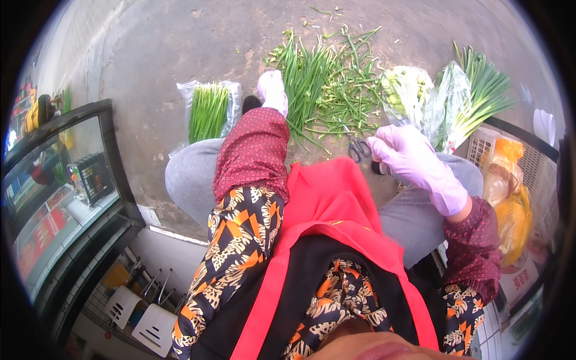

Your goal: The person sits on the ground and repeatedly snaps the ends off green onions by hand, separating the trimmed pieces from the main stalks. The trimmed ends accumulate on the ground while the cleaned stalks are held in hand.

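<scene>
My left hand, in a pale purple glove, is at the left edge of a loose heap of long green chives on the ground. Its fingers point away from me, and whether they grip any stalks is hidden. Over my right knee, my right hand wears a matching glove, its fingers curled in with nothing visible between them. Just left of it, dark-handled scissors lie on the ground. A neat bundle of chives rests on clear plastic left of my left hand.
Cut stalks and trimmings scatter right of the heap. Farther right are a clear bag of pale green vegetables and leafy green stalks partly in plastic. A white crate stands right; a black-framed glass panel stands left.
</scene>
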`<state>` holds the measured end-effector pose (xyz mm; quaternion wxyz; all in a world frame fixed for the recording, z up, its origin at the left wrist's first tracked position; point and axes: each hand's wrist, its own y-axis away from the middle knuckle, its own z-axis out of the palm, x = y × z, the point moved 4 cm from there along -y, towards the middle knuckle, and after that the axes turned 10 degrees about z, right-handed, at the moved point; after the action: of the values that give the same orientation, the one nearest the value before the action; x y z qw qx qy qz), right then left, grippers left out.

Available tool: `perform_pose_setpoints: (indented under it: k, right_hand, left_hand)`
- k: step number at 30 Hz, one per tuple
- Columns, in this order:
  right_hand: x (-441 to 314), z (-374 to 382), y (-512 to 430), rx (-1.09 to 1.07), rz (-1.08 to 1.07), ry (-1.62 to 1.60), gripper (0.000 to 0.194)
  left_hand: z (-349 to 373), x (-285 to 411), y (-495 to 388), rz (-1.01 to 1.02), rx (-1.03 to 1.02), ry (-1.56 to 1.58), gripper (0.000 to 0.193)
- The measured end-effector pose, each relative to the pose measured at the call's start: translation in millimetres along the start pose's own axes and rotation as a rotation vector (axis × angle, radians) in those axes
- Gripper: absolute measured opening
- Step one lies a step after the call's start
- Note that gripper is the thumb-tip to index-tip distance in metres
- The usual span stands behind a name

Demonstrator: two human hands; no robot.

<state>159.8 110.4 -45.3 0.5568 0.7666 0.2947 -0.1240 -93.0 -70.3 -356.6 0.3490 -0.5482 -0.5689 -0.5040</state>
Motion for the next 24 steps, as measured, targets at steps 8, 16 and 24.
perform_pose_setpoints:
  k: [8, 16, 24]
  right_hand:
    - [-6.4, -14.5, 21.5, 0.285, -0.414, 0.269, 0.022]
    - [-5.7, -33.4, 25.2, 0.219, -0.431, 0.173, 0.020]
    - [-6.6, -34.8, 35.6, 0.247, -0.460, 0.182, 0.025]
  left_hand:
    - [60.6, 13.7, -42.3, 0.198, -0.142, -0.618, 0.018]
    - [111.7, -7.9, -108.0, 0.541, -0.186, -0.913, 0.027]
    - [74.5, 0.4, -113.5, -0.046, -0.242, 0.129, 0.012]
